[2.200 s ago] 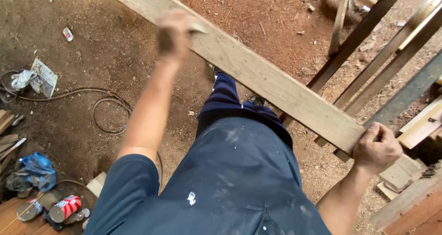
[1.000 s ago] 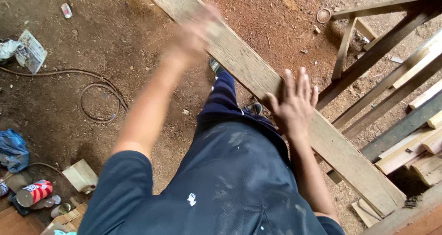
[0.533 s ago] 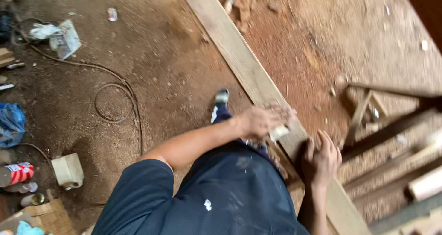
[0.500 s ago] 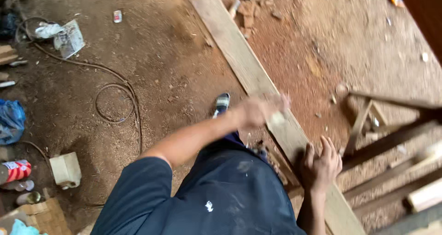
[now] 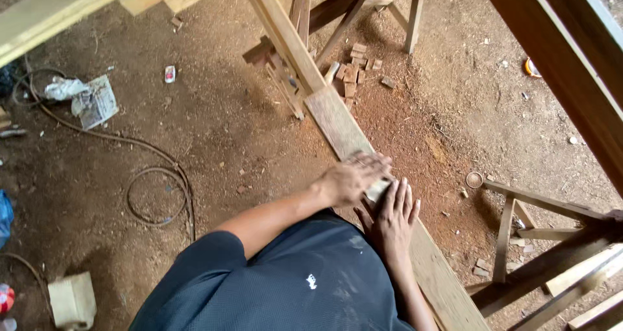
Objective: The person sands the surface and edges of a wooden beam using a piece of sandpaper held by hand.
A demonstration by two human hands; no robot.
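A long pale wooden plank (image 5: 337, 123) runs from the upper middle to the lower right, above a dirt floor strewn with sawdust. My left hand (image 5: 354, 175) lies across the plank, slightly blurred, with a small pale block (image 5: 379, 189) under its fingers. Just below it, my right hand (image 5: 392, 217) rests flat on the plank with its fingers spread, holding nothing. My dark blue shirt fills the lower middle of the view.
A wooden trestle (image 5: 292, 39) carries the plank's far end, with small offcuts (image 5: 354, 68) beside it. Another trestle (image 5: 551, 240) stands at the right. A cable (image 5: 156, 182) loops on the floor at left, near crumpled paper (image 5: 91, 100). A thick beam (image 5: 564, 65) crosses the upper right.
The view has swung along the plank to its far trestle. My left hand has slid along the plank with the block. My right hand has laid itself flat beside it.
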